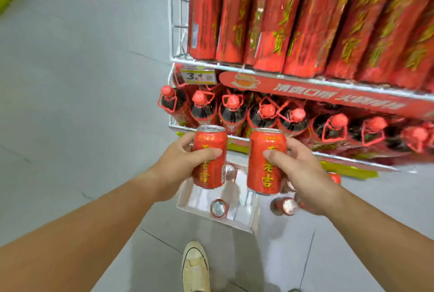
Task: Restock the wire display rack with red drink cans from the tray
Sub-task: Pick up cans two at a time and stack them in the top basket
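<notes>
1. Left grip wraps one red can, upright; right grip wraps a second can beside it.
2. Wire rack just beyond both, bottles along its lower shelf.
3. White tray on the floor beneath, one loose can standing inside.

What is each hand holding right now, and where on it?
Left hand grips the left can round its middle; right hand grips the right can likewise.

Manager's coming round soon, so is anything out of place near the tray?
One red drink can with a silver top sits on the grey tiled floor just right of the white tray, outside it, unlike the can inside. No spill or dent shows.
</notes>
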A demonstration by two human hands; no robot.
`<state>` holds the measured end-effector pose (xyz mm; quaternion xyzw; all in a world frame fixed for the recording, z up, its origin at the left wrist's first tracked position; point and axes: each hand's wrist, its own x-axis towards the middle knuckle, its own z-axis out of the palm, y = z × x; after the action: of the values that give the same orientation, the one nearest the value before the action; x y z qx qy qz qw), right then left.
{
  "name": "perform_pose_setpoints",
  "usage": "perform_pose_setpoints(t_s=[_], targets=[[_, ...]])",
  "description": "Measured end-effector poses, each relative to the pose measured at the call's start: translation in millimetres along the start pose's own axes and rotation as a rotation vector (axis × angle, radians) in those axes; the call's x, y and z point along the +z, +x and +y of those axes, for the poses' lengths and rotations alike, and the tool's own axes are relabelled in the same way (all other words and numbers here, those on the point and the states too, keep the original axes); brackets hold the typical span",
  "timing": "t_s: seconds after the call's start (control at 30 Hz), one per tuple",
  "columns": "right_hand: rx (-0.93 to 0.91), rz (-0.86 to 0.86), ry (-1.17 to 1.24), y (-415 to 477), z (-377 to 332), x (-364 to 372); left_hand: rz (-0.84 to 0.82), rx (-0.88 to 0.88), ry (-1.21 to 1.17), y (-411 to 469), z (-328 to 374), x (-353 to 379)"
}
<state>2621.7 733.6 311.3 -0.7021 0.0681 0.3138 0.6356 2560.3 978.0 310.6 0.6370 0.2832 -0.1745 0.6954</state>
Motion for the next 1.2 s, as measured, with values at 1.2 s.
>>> perform_pose_setpoints(t_s=[1.2], targets=[[-0.688, 0.445, -0.145, -305, -641, -26, 0.203, 0.909, 0.266, -356, 664, 45]])
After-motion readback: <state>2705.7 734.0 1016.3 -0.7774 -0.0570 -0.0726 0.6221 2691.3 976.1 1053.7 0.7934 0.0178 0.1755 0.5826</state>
